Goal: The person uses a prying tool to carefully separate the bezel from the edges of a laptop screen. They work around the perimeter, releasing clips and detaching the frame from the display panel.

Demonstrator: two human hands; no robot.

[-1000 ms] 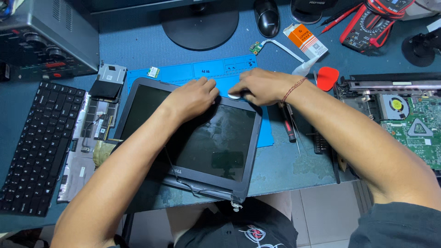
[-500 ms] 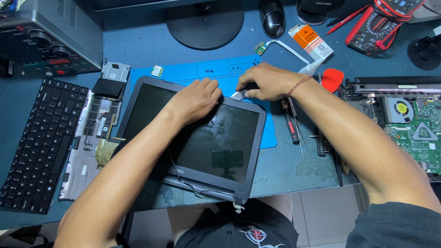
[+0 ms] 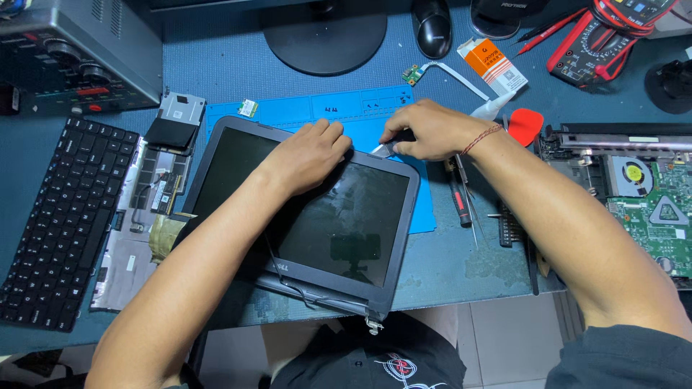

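Left hand: the left hand (image 3: 306, 155) lies flat, fingers together, pressing on the top edge of the laptop screen panel (image 3: 303, 209); it grips nothing.
Right hand: the right hand (image 3: 432, 130) is pinched narrow around a small flat pry tool (image 3: 382, 148), whose pale tip meets the panel's top bezel near its right corner.
Screen panel: lies face up near the front edge of the table (image 3: 461, 266), its upper part on the blue work mat (image 3: 346, 108), hinges and loose cable pointing toward the person.
Around it: black keyboard (image 3: 61, 216) at the table's left edge, a bare palmrest frame (image 3: 140, 223) just beside the panel, a red-handled screwdriver (image 3: 461, 202) to the right, an opened laptop base (image 3: 641, 202) at the right edge.
Risk: judged from the grip, the tip could slip and scratch the glass, or too hard a twist could snap bezel clips or crack the panel; the pressing left hand lies close to the tip's path.
Hard to see: the tool's blade is mostly hidden under the fingers; whether the bezel has lifted cannot be told; the laptop base is cut off by the frame.
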